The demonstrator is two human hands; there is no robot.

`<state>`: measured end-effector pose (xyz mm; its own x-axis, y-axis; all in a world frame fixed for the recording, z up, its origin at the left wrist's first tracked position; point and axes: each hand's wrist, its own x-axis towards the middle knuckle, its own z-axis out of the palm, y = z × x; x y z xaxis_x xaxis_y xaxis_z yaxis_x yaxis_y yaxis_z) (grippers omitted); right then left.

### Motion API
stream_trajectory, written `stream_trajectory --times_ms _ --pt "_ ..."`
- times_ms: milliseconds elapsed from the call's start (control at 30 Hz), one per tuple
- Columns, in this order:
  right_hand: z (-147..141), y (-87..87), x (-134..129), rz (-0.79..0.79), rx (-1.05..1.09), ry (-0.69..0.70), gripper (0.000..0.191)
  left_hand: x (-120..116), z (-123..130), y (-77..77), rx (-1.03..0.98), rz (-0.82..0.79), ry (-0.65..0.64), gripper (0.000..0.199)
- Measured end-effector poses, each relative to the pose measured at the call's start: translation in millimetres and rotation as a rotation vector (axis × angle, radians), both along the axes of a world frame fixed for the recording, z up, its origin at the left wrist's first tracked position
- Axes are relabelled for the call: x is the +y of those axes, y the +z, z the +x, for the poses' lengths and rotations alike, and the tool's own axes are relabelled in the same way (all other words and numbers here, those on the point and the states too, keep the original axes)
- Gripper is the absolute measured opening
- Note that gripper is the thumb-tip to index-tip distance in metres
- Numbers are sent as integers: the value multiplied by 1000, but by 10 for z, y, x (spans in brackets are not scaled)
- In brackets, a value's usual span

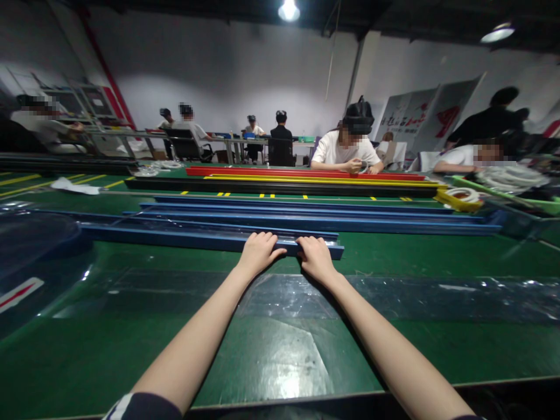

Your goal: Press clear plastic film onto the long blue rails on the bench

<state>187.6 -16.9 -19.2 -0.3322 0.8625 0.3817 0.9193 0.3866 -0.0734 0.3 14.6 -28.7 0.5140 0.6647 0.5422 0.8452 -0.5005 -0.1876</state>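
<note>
A long blue channel rail [175,238] lies crosswise on the green table, with glossy clear plastic along its groove. My left hand [259,252] grips this rail short of its right end, fingers curled over the top and thumb on the near side. Close to that right end, my right hand [315,256] holds the same rail, its fingers bent over into the groove. A gap of bare rail shows between the hands. What the fingertips press on inside the groove is hidden.
A flat strip of clear plastic film [394,297] crosses the table nearer me. A clear plastic roll [39,251] sits at left. Beyond are more blue rails [394,224], a black rail [284,188], yellow and red rails, and a yellow tray [459,201]. Co-workers sit across the table.
</note>
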Motion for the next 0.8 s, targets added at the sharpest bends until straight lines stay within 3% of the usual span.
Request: stream_trajectory --times_ms 800 --pt "-4 -21 -23 60 -94 13 23 -9 -2 7 9 0 2 39"
